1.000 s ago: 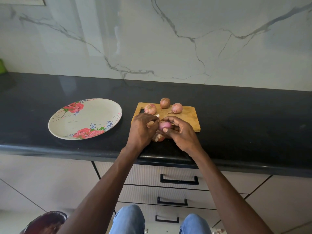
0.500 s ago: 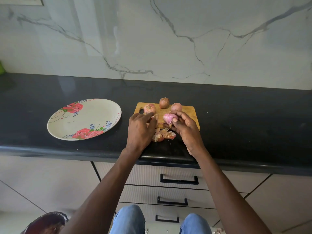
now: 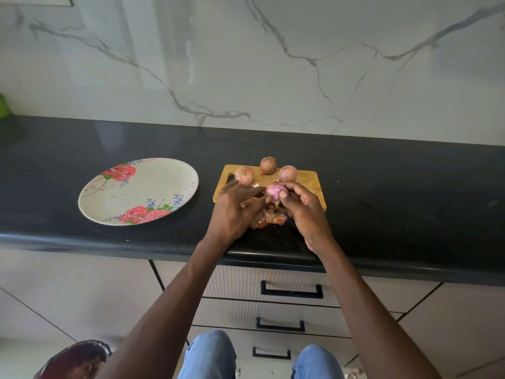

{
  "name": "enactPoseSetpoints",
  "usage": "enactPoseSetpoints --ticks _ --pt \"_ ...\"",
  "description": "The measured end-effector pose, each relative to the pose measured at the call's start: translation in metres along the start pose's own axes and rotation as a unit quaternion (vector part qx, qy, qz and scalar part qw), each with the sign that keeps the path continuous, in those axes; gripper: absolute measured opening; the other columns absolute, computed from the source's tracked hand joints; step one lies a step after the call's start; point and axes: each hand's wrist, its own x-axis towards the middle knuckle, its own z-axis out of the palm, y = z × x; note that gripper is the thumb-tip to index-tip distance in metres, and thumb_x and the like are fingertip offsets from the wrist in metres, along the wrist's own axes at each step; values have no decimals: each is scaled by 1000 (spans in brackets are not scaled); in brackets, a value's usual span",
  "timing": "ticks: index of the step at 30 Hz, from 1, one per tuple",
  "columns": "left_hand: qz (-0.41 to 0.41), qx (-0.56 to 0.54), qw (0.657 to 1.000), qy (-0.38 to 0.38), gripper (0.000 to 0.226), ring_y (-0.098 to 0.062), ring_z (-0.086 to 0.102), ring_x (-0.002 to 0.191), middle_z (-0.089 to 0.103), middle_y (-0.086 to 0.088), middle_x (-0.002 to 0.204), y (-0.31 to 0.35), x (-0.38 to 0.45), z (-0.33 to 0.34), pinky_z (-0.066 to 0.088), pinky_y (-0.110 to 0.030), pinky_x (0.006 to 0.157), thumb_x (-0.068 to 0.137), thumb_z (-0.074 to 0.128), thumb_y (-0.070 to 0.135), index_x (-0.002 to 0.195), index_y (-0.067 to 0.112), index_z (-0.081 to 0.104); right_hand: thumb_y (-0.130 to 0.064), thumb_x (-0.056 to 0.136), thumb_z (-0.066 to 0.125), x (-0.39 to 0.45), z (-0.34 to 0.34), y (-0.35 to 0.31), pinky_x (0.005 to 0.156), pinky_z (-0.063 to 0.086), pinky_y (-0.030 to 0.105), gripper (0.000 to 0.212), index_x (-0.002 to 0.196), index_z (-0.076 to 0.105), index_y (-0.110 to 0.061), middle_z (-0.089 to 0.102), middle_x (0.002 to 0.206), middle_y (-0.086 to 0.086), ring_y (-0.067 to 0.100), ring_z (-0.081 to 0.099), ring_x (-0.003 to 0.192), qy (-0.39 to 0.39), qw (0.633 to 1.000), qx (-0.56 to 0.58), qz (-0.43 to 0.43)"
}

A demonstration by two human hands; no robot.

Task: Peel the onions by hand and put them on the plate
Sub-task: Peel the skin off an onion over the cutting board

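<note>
Right now your right hand [image 3: 303, 212] grips a partly peeled onion [image 3: 276, 192] above the near half of the board [image 3: 306, 181]: thumb on the near side, the other fingers curled over the top and far side, so the pink flesh shows between them. Your left hand [image 3: 235, 212] lies beside it with its fingers [image 3: 257, 193] stretched out nearly straight, their tips reaching to the onion's left side; whether they pinch a strip of skin or only touch it, you cannot tell from this angle. Three unpeeled onions sit at the far edge of the board: one on the left [image 3: 244, 175] near the handle slot, one in the middle [image 3: 268, 165] at the very back edge, and one on the right [image 3: 287, 173], just behind your right fingertips. A small heap of brown peels [image 3: 269, 218] lies between your hands at the near edge of the board; where exactly it rests is partly hidden by them. The plate [image 3: 142, 184], white with red roses, sits on the black bench [image 3: 396, 192] to the left of the board, apart from it, and holds no onion yet. Below the bench edge you see drawers [image 3: 291, 289] with dark handles, and your knees in blue jeans [image 3: 207, 354].
</note>
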Motion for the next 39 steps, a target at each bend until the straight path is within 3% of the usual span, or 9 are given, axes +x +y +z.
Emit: enactPoseSetpoints --ticks 1,3,6,12,20,24,34,39 --pt "-5 -12 1000 -2 23 -15 60 101 76 -12 102 -1 0 0 31 -2 99 91 74 18 110 5 76 -23 101 61 0 -1 0 99 54 51 14 111 70 -24 73 113 1 18 68 110 0 1000 -4 -1" --pt "-35 -51 998 -14 23 -15 66 96 76 -6 103 -5 -1 -1 48 -19 90 91 74 22 110 9 77 -24 100 61 0 -2 1 98 55 50 16 112 71 -20 73 111 0 17 68 109 0 1000 -12 -5" --pt "-70 -91 993 -5 19 -15 69 94 77 -2 101 -12 -1 0 52 -35 83 92 71 24 104 11 79 -27 99 62 0 -1 1 98 55 51 20 112 71 -16 73 111 0 18 68 109 -6 1000 -18 -11" --pt "-92 -117 989 -22 26 -13 69 96 77 4 101 -9 -2 2 56 -38 82 87 76 35 106 17 78 -26 99 64 -2 -1 0 95 57 44 13 109 72 -23 74 108 -1 17 68 107 -2 1000 -23 -21" --pt "-128 -151 980 -20 14 -17 71 92 77 0 96 -17 0 1 57 -46 81 93 72 19 99 10 80 -19 99 64 -3 -1 -3 79 56 20 16 111 73 -14 74 107 0 8 68 101 -8 999 -36 -34" --pt "-122 -160 979 -40 22 -14 71 93 77 2 97 -10 0 2 57 -39 80 86 77 30 102 14 79 -21 98 65 -4 -1 -3 83 56 21 16 112 73 -16 74 108 -3 8 67 104 1 998 -39 -42" --pt "-132 -160 978 -26 14 -19 72 88 78 2 94 -18 0 2 56 -50 78 93 71 20 100 11 80 -18 96 67 -3 -1 -1 76 55 18 20 115 73 -12 73 112 3 8 68 103 -4 998 -31 -46" --pt "-127 -178 975 -46 16 -17 71 91 77 5 94 -11 0 2 56 -43 80 87 76 29 100 20 79 -19 96 68 -3 -1 -1 81 53 15 23 117 73 -12 73 115 1 5 66 108 5 998 -35 -57"
